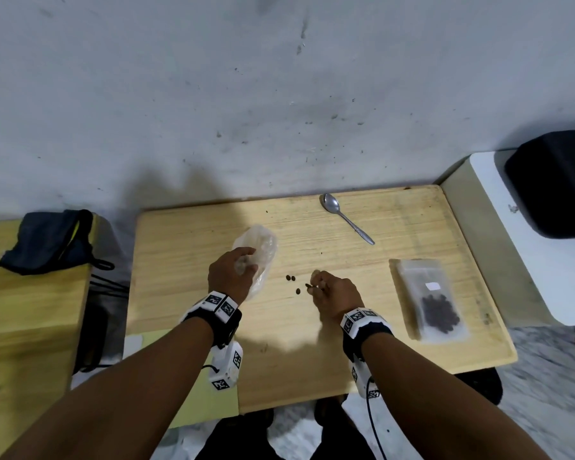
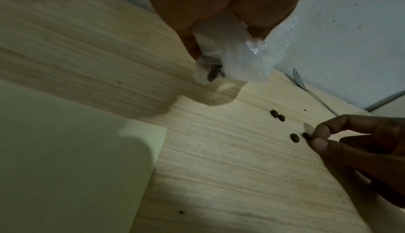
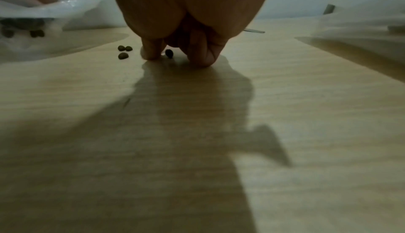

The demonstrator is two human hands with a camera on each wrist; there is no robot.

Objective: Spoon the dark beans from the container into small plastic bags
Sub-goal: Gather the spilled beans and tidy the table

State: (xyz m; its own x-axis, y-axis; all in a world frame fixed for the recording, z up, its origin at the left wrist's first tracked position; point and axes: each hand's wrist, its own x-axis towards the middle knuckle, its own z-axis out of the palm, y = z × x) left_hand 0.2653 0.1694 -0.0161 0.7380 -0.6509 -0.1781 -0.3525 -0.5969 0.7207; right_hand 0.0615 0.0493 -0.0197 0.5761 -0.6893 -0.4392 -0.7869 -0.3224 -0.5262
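Now the stray bean goes leftward to the bag.

Right hand (image 1: 332, 292) pinches one dark bean (image 2: 307, 136) between thumb and forefinger, low over the wooden table (image 1: 312, 343); its other fingers are curled. Just left of that pinch lie three loose beans (image 1: 292, 282), and left of those the left hand (image 1: 231, 272) grips a crumpled clear plastic bag (image 1: 258, 244) holding a few beans. Judging by this, the bean must travel left across the loose ones. A filled pouch (image 1: 429, 302) and a spoon (image 1: 346, 219) lie right of the pinch, untouched.
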